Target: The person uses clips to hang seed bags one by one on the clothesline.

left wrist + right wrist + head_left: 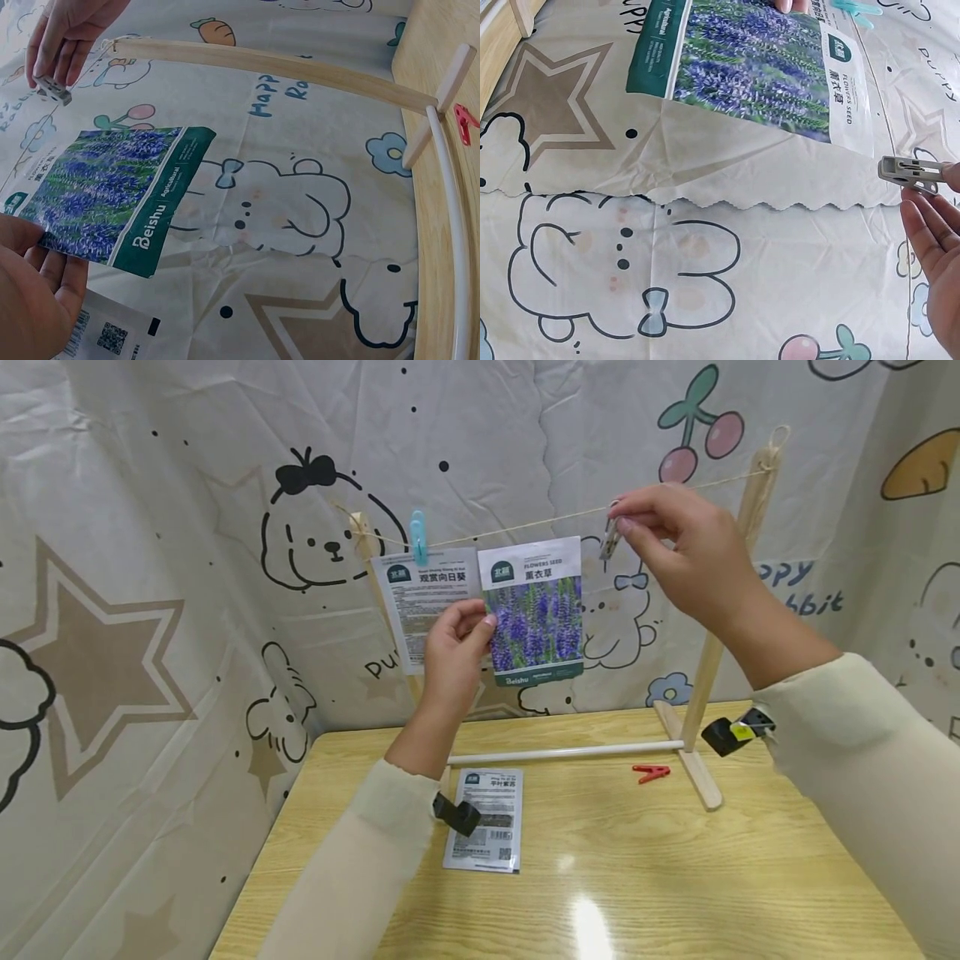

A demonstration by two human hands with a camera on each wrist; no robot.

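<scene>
One blue peg [418, 537] at the left pins a seed packet [435, 589] to the string [525, 527], near the middle of its top edge; from where I stand, that looks a good pattern to copy. Just beside it, the person's left hand [453, 656] pinches the lavender packet [536, 610] by its left side, thumb on the front. Below, another packet [495, 818] lies flat on the table [585, 843]. The lavender packet is nearly upright, its top edge a little under the string and unclipped. I'd lift that edge to meet the string and keep it level, clear of its neighbour.

Farther right, the right hand [682, 552] pinches a grey peg [610, 539] between thumb and fingertips, near the packet's upper right corner; how far its jaws are parted, I can't tell. Best, I think, to squeeze it wide, bring it down over string and packet together at mid-edge, and free the left fingers only once the bite feels firm. A red peg [651, 772] lies near the right post [720, 643].
</scene>
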